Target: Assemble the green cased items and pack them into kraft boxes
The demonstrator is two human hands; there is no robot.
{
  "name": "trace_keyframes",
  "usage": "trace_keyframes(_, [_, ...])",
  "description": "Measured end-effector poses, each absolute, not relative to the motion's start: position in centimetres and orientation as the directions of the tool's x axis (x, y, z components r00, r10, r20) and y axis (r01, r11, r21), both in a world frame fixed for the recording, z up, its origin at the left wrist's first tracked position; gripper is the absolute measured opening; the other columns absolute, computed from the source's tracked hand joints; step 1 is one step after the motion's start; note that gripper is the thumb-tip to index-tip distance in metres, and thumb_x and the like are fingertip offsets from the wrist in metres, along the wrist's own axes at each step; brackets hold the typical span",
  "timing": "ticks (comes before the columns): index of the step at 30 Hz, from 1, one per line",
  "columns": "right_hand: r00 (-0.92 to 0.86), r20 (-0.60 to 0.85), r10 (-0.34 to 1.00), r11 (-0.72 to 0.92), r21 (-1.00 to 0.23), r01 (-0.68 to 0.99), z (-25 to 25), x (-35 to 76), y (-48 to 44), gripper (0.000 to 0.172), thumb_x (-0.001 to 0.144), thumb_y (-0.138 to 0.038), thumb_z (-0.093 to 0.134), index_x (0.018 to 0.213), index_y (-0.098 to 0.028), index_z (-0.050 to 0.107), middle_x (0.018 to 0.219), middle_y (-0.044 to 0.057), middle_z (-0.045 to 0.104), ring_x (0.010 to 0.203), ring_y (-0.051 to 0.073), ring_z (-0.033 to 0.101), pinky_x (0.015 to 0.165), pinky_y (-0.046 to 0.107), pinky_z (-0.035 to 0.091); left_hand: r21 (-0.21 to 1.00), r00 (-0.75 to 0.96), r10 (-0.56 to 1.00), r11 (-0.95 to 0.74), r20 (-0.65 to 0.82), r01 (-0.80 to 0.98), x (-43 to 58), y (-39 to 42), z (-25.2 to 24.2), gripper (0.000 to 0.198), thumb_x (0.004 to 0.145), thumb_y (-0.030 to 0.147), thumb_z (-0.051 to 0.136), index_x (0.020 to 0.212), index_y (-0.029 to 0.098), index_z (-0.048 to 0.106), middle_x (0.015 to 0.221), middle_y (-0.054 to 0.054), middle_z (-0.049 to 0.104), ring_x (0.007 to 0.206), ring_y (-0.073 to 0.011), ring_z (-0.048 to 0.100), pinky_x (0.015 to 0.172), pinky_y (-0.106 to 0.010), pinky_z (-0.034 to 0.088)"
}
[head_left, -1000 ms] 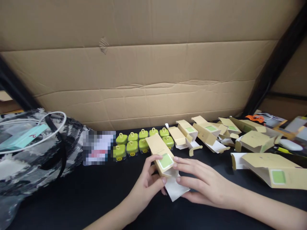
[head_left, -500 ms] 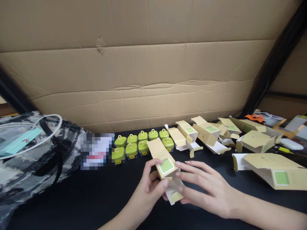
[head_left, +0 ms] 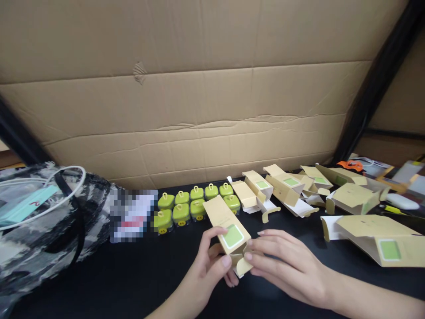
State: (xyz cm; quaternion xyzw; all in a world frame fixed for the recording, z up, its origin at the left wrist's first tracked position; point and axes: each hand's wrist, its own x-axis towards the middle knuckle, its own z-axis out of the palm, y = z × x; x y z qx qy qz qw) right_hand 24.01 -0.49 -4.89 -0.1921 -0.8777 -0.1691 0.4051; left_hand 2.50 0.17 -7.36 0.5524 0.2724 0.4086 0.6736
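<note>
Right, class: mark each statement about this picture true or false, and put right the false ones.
1. The left hand grips the kraft carton, and the right hand touches its lower flap. True.
2. The green containers stand in two rows behind that carton. True.
3. The table is white. False: it is black.
4. The cartons at the right stand closed and stacked. False: they lie loose with flaps open.

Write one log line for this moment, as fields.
left hand: holds box | right hand: touches flap | behind: green cases
</note>
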Motion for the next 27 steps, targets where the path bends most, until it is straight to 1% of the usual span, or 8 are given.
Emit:
trace_keyframes(4, [-0.520, 0.825, 0.222, 0.843, 0.106, 0.527, -4.4, 23.7, -0.6, 0.011, 0.085, -0.018, 0.062, 0.093, -0.017, 0.068, 0.085, 0.004, 0.069, 0.076, 0.014, 0.060, 0.070, 0.031, 0.049, 0.969, 0.542, 0.832, 0.029, 0.113, -0.247, 2.6, 0.0, -7.4, 0.036, 0.082, 0.041, 0.061, 0.111, 0.032, 0.042, 0.098, -0.001, 0.063, 0.065, -0.0081, 0.058, 0.064, -0.025, 0.047])
trace_keyframes(7, [-0.530, 0.809, 0.256, 0.853, 0.069, 0.517, -4.3, 23.6, -0.6, 0.011, 0.086, -0.017, 0.060, 0.096, -0.017, 0.067, 0.085, 0.004, 0.068, 0.074, 0.014, 0.059, 0.068, 0.031, 0.047, 0.969, 0.573, 0.807, 0.002, 0.143, -0.245, 2.6, 0.1, -7.6, 0.040, 0.082, 0.039, 0.062, 0.115, 0.035, 0.040, 0.104, -0.002, 0.061, 0.070, -0.0081, 0.056, 0.067, -0.025, 0.046])
trace_keyframes(11, [-0.538, 0.775, 0.331, 0.880, -0.049, 0.472, -4.5, 23.6, -0.6, 0.012, 0.089, -0.018, 0.056, 0.099, -0.015, 0.062, 0.082, 0.005, 0.065, 0.072, 0.013, 0.058, 0.065, 0.029, 0.046, 0.982, 0.613, 0.772, -0.075, 0.167, -0.173, 2.3, 0.3, -8.3, 0.054, 0.076, 0.031, 0.070, 0.118, 0.038, 0.037, 0.103, 0.001, 0.058, 0.078, -0.0098, 0.054, 0.071, -0.025, 0.043])
trace_keyframes(17, [-0.500, 0.755, 0.424, 0.873, -0.194, 0.447, -4.8, 23.4, -1.1, 0.013, 0.092, -0.025, 0.052, 0.093, -0.015, 0.060, 0.082, 0.005, 0.062, 0.076, 0.013, 0.059, 0.064, 0.023, 0.050, 0.975, 0.635, 0.750, -0.222, 0.184, -0.020, 1.9, 0.0, -8.5, 0.037, 0.087, 0.032, 0.055, 0.119, 0.039, 0.038, 0.099, 0.000, 0.059, 0.090, -0.0156, 0.055, 0.078, -0.029, 0.043])
trace_keyframes(22, [-0.528, 0.770, 0.358, 0.911, -0.163, 0.380, -4.8, 23.2, -1.4, 0.013, 0.091, -0.014, 0.050, 0.081, -0.013, 0.059, 0.078, 0.006, 0.061, 0.067, 0.011, 0.056, 0.060, 0.022, 0.049, 0.958, 0.582, 0.785, -0.286, 0.215, 0.032, 2.0, -0.8, -8.0, 0.027, 0.087, 0.036, 0.053, 0.114, 0.039, 0.047, 0.085, 0.002, 0.061, 0.083, -0.0154, 0.058, 0.075, -0.028, 0.044])
trace_keyframes(23, [-0.529, 0.774, 0.348, 0.910, -0.144, 0.388, -4.8, 23.2, -1.4, 0.012, 0.090, -0.012, 0.051, 0.081, -0.013, 0.059, 0.078, 0.006, 0.061, 0.067, 0.011, 0.056, 0.060, 0.022, 0.048, 0.960, 0.562, 0.797, -0.278, 0.222, 0.015, 2.1, -0.9, -7.9, 0.031, 0.085, 0.038, 0.057, 0.114, 0.039, 0.048, 0.085, 0.002, 0.061, 0.081, -0.0150, 0.058, 0.074, -0.027, 0.044])
trace_keyframes(25, [-0.533, 0.781, 0.324, 0.906, -0.096, 0.411, -4.7, 23.3, -1.1, 0.009, 0.088, -0.011, 0.053, 0.083, -0.013, 0.060, 0.078, 0.006, 0.061, 0.066, 0.012, 0.056, 0.059, 0.023, 0.048, 0.973, 0.526, 0.820, -0.220, 0.226, -0.075, 2.4, -1.0, -7.7, 0.055, 0.077, 0.046, 0.064, 0.125, 0.042, 0.039, 0.092, 0.001, 0.063, 0.079, -0.0155, 0.060, 0.073, -0.028, 0.045])
trace_keyframes(27, [-0.578, 0.766, 0.281, 0.918, -0.038, 0.396, -4.6, 23.5, -0.8, 0.008, 0.087, -0.011, 0.055, 0.090, -0.015, 0.061, 0.081, 0.005, 0.062, 0.068, 0.013, 0.056, 0.060, 0.024, 0.049, 0.977, 0.463, 0.865, -0.125, 0.194, -0.174, 2.7, -0.9, -7.3, 0.086, 0.072, 0.051, 0.066, 0.137, 0.043, 0.011, 0.101, -0.001, 0.064, 0.081, -0.0183, 0.062, 0.075, -0.032, 0.047])
